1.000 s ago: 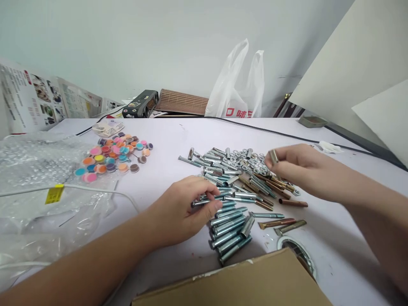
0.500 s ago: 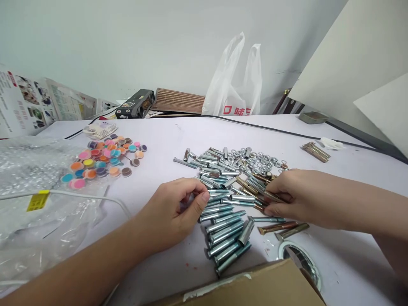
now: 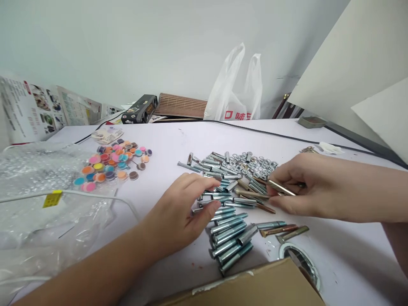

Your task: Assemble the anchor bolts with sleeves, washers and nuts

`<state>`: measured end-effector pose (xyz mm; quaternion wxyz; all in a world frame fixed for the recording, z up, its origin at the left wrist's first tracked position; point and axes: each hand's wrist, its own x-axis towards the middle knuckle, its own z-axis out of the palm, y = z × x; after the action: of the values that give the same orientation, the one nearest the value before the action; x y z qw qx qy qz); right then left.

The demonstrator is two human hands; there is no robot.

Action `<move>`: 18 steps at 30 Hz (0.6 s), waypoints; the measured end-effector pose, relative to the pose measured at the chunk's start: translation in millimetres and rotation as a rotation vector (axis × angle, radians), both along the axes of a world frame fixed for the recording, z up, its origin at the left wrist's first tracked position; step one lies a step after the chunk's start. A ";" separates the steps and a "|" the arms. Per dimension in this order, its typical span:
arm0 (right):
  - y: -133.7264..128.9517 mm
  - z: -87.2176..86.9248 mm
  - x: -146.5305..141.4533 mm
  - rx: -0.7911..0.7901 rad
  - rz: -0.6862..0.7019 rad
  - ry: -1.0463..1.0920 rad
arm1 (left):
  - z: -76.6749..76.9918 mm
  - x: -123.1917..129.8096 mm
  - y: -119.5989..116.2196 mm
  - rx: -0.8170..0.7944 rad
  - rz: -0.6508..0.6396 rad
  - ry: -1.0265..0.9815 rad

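fingers closed on a brassy rod [image 3: 281, 188], and that's the right hand [image 3: 314, 187], thumb below, over the right side of the metal heap [image 3: 231, 177]; another brassy piece [image 3: 251, 194] meets its fingertips, though whether it is pinched too, i can't tell. the left hand [image 3: 181, 208] has thumb and forefinger apart at the heap's near left edge, bolt ends between them, contact unclear. and how far along? partway, i'd judge: a brassy bunch [image 3: 308, 149] sits off at the far right, half hidden behind the right hand, and nearest us the silver bolts [image 3: 228, 238] lie roughly side by side, one loose sleeve [image 3: 247, 234] across them. plenty left, it seems: in the middle, sleeves, bolts and brassy bits are jumbled together, nuts [image 3: 264, 165] spread along the far side, and two coloured pieces [image 3: 293, 233] lie front right, outside the bunch. now the pose: left forearm slants up from the bottom left, palm turned inward; right forearm comes in almost level from the right, back of the hand uppermost, wrist fairly straight, knuckles curled.
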<state>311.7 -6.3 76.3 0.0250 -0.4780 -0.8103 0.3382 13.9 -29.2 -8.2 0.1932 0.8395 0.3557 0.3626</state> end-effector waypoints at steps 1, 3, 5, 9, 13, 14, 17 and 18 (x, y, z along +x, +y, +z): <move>-1.2 4.9 -13.8 0.045 0.058 0.009 | -0.3 0.2 -0.2 0.053 -0.028 0.003; -1.6 13.0 -43.2 0.089 0.145 0.048 | -0.2 0.0 -0.5 0.092 -0.087 0.012; 1.2 17.8 -67.9 0.075 0.200 0.049 | 0.8 -1.3 -0.6 0.058 -0.119 0.004; 12.8 10.9 -91.9 -0.013 0.174 0.281 | 3.9 -5.6 1.2 -0.223 -0.043 -0.086; 24.2 -15.4 -107.3 -0.268 -0.358 0.907 | 3.4 -6.6 3.6 -0.459 -0.037 -0.186; 26.2 -21.7 -112.1 -0.408 -0.490 1.020 | 2.5 -6.3 3.9 -0.478 -0.050 -0.199; 29.1 -33.7 -124.4 -0.673 -0.661 1.130 | 0.2 -5.4 3.8 -0.505 -0.083 -0.205; 28.9 -35.6 -126.9 -0.697 -0.664 1.130 | -0.2 -5.3 3.6 -0.505 -0.091 -0.203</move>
<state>184.8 22.5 40.7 0.3859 -0.4313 -0.3324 0.7447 8.5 -25.6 -8.4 0.4473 0.7389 0.3757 0.3357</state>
